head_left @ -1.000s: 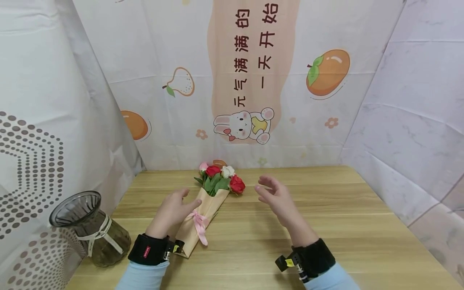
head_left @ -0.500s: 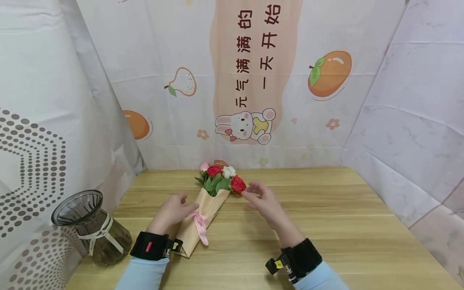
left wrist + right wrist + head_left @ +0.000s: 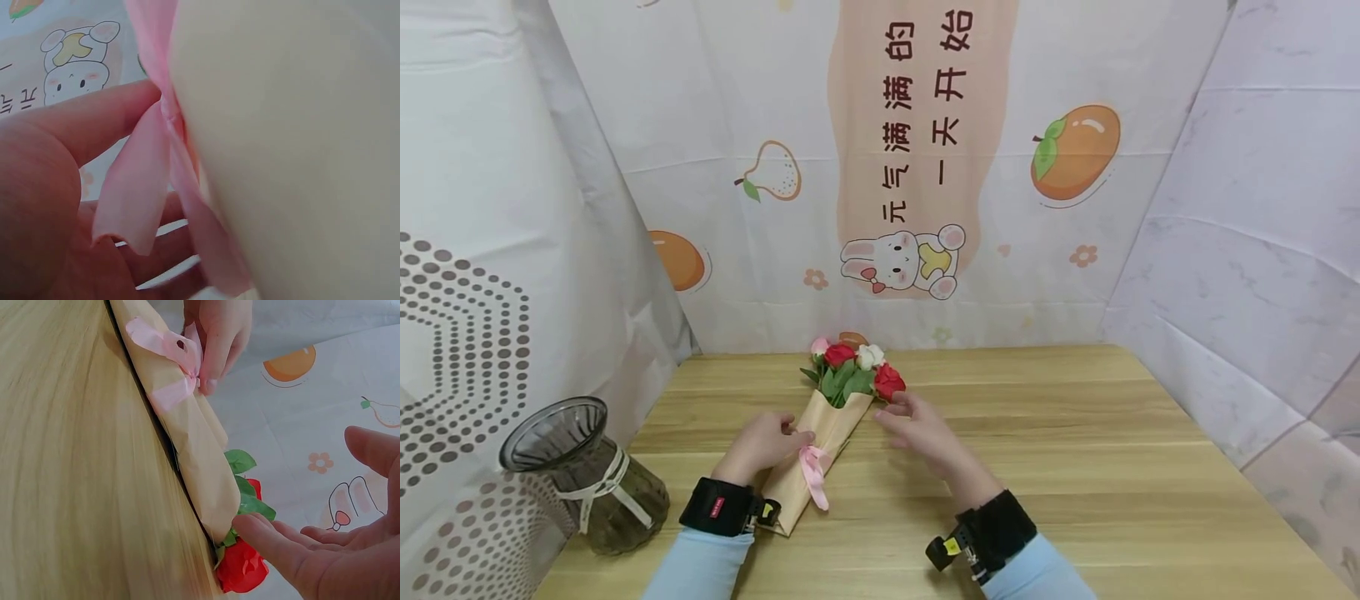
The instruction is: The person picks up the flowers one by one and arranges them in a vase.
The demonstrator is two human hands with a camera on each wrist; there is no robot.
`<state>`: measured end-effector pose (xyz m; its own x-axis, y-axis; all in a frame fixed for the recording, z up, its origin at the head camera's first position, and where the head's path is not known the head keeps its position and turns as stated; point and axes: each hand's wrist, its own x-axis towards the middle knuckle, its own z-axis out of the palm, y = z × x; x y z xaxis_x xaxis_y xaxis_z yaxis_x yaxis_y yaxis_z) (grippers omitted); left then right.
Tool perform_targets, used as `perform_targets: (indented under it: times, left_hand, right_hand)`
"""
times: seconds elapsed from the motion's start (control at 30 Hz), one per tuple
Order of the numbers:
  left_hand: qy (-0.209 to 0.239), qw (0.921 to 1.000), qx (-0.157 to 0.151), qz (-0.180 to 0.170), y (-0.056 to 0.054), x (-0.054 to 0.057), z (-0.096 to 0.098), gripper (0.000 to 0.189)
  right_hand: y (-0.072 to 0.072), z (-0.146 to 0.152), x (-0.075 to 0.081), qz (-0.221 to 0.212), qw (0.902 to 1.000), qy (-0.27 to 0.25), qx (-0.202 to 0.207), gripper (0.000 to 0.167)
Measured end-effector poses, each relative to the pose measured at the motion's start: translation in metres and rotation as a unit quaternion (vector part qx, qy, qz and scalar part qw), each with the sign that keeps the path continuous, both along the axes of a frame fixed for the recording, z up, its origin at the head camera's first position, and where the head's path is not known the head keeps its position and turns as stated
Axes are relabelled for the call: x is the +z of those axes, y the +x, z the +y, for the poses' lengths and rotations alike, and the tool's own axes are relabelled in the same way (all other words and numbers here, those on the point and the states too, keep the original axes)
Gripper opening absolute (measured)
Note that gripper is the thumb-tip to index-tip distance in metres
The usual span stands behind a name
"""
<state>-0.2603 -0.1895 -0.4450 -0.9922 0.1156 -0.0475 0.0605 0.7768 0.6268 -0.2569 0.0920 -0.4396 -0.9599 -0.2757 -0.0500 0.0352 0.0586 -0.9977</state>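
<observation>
A wrapped bouquet of red, white and pink roses (image 3: 842, 417) lies slanting on the table, its brown paper tied with a pink ribbon (image 3: 812, 477). My left hand (image 3: 765, 443) is at its left side. In the left wrist view, the thumb tip meets the ribbon (image 3: 134, 178) at the knot; the other fingers (image 3: 164, 255) stay spread below, partly hidden behind the ribbon tails. My right hand (image 3: 922, 432) hovers just right of the lower red rose (image 3: 889, 381), fingers loosely extended and holding nothing. The right wrist view shows its fingers (image 3: 269, 540) close to the paper's open end and leaves.
A dark ribbed glass vase (image 3: 583, 475) with a white tie stands at the table's left edge. Printed cloth (image 3: 715, 108) hangs behind and at both sides. Wood-grain tabletop (image 3: 1075, 467) extends to the right.
My right hand has moved left, from well beside the flowers to close by the red rose. The left hand has shifted slightly, its thumb now at the ribbon. Bouquet and vase stay put.
</observation>
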Motion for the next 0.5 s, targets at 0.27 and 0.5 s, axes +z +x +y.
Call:
perform_targets:
  times: [0.27, 0.5]
  left_hand:
    - [-0.016, 0.9994, -0.008, 0.029, -0.002, -0.003, 0.001, 0.056]
    - [-0.006, 0.9995, -0.02, 0.023, -0.006, -0.002, 0.003, 0.051]
  right_hand:
    - [-0.002, -0.012, -0.008, -0.02, 0.9991, -0.028, 0.022, 0.077]
    - [-0.001, -0.023, -0.008, -0.036, 0.9983, -0.037, 0.028, 0.081]
